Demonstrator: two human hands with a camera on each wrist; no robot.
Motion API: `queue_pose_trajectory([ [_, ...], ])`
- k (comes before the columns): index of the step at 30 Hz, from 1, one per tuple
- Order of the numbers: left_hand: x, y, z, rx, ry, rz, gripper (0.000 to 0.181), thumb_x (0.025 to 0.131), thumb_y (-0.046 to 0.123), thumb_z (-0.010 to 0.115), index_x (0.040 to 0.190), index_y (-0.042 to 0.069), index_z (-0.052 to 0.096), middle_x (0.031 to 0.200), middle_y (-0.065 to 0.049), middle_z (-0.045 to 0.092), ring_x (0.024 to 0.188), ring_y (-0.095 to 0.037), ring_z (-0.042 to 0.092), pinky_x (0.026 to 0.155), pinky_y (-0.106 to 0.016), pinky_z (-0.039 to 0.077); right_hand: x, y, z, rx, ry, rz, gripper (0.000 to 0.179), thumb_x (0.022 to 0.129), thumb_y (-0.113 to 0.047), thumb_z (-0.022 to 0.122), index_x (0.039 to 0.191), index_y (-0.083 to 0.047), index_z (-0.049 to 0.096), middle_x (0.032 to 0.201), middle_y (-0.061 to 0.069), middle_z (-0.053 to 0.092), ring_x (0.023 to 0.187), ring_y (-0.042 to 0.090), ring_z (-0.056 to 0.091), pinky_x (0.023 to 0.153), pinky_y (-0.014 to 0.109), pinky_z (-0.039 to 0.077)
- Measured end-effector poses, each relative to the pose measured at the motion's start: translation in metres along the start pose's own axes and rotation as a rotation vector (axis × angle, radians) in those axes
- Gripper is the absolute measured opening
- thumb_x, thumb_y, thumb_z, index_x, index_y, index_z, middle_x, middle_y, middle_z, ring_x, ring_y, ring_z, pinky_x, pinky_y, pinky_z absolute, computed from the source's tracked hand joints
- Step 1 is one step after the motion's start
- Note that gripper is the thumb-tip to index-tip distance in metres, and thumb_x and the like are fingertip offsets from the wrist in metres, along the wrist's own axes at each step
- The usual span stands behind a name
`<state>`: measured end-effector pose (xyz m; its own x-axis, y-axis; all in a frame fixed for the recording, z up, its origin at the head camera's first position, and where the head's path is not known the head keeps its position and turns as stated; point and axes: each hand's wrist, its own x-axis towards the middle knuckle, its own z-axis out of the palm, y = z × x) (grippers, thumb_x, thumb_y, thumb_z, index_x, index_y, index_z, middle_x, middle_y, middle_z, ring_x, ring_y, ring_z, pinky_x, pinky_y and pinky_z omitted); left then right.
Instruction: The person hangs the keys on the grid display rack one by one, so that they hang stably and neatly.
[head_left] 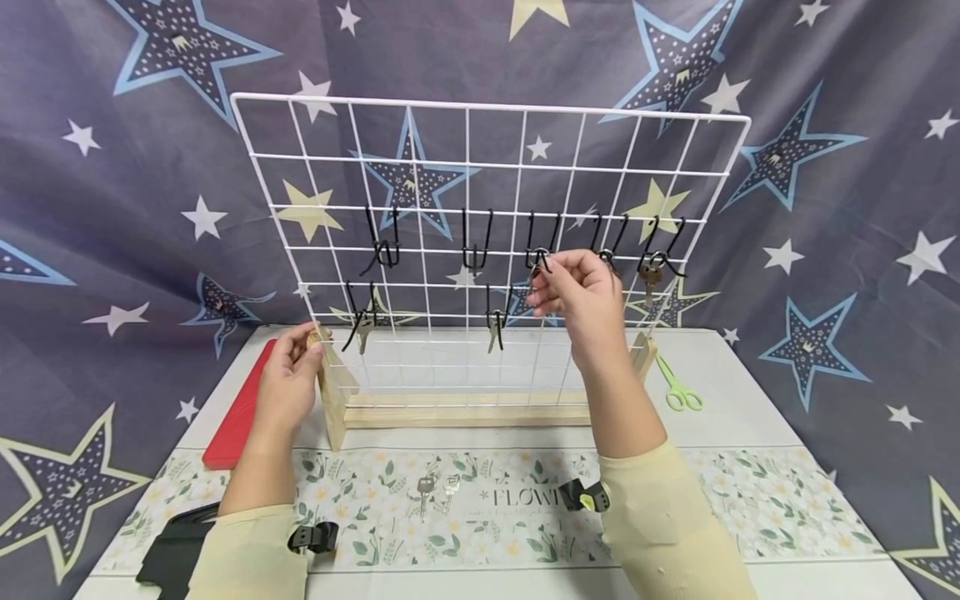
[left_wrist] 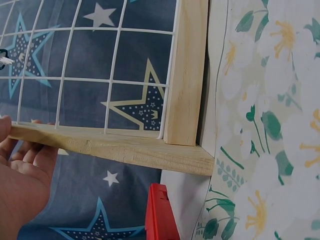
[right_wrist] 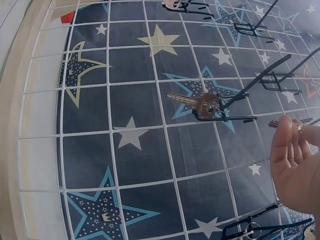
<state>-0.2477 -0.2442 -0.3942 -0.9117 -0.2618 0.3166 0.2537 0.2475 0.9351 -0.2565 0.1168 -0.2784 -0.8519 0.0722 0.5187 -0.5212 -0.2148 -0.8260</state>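
Note:
A white wire grid panel stands in a wooden base, with several black hooks on it. My right hand pinches a key by its ring end at a hook in the middle row; the fingers hide most of it. Other keys hang from hooks, among them one at lower centre, one at lower left and one at right. At the panel's left side, my left hand holds the wooden side support, thumb on the near side and fingers behind.
Two loose keys lie on the floral table runner in front of the stand. A red flat object is at left, green scissors at right, and a black object at front left. A star-patterned curtain hangs behind.

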Motion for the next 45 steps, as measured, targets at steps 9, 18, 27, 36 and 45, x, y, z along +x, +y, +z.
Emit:
queue_pose_trajectory([
  [9, 0.002, -0.001, -0.001, 0.028, -0.008, -0.004, 0.041, 0.103, 0.015, 0.048, 0.144, 0.008, 0.045, 0.138, -0.013, 0.052, 0.121, -0.002, 0.05, 0.097, -0.007, 0.043, 0.0, 0.002, 0.003, -0.069, 0.034, -0.003, 0.017, 0.096, -0.011, 0.063, 0.097, 0.005, 0.059, 0.073, 0.008, 0.066, 0.055, 0.017, 0.066, 0.048, 0.03, 0.057],
  [18, 0.0, -0.001, -0.001, 0.031, -0.004, -0.021, 0.041, 0.103, 0.014, 0.048, 0.144, 0.009, 0.045, 0.137, -0.013, 0.052, 0.12, -0.003, 0.05, 0.095, -0.007, 0.043, -0.007, 0.003, 0.0, -0.121, 0.027, -0.006, 0.015, 0.095, -0.017, 0.066, 0.093, -0.003, 0.06, 0.074, 0.009, 0.065, 0.056, 0.017, 0.064, 0.048, 0.031, 0.056],
  [27, -0.001, 0.0, -0.001, 0.027, -0.008, -0.005, 0.041, 0.103, 0.015, 0.048, 0.144, 0.008, 0.044, 0.139, -0.014, 0.051, 0.122, -0.003, 0.049, 0.098, -0.007, 0.042, -0.024, -0.005, -0.003, -0.214, -0.037, -0.011, 0.02, 0.095, -0.024, 0.066, 0.095, -0.005, 0.06, 0.08, 0.013, 0.064, 0.062, 0.021, 0.065, 0.055, 0.033, 0.059],
  [36, -0.002, 0.0, -0.002, 0.024, -0.01, -0.011, 0.042, 0.104, 0.014, 0.047, 0.145, 0.008, 0.043, 0.139, -0.015, 0.051, 0.121, -0.003, 0.05, 0.097, -0.006, 0.042, -0.05, -0.014, -0.004, -0.27, -0.192, -0.032, 0.019, 0.097, -0.02, 0.063, 0.096, -0.002, 0.059, 0.08, 0.016, 0.063, 0.064, 0.026, 0.064, 0.057, 0.035, 0.059],
  [45, -0.002, 0.002, -0.001, 0.027, -0.01, -0.01, 0.041, 0.104, 0.014, 0.047, 0.144, 0.006, 0.044, 0.137, -0.014, 0.052, 0.121, -0.002, 0.05, 0.097, -0.006, 0.042, -0.08, -0.003, 0.0, -0.321, -0.524, 0.082, 0.013, 0.098, -0.013, 0.058, 0.097, 0.0, 0.061, 0.079, 0.013, 0.064, 0.063, 0.023, 0.063, 0.058, 0.036, 0.058],
])
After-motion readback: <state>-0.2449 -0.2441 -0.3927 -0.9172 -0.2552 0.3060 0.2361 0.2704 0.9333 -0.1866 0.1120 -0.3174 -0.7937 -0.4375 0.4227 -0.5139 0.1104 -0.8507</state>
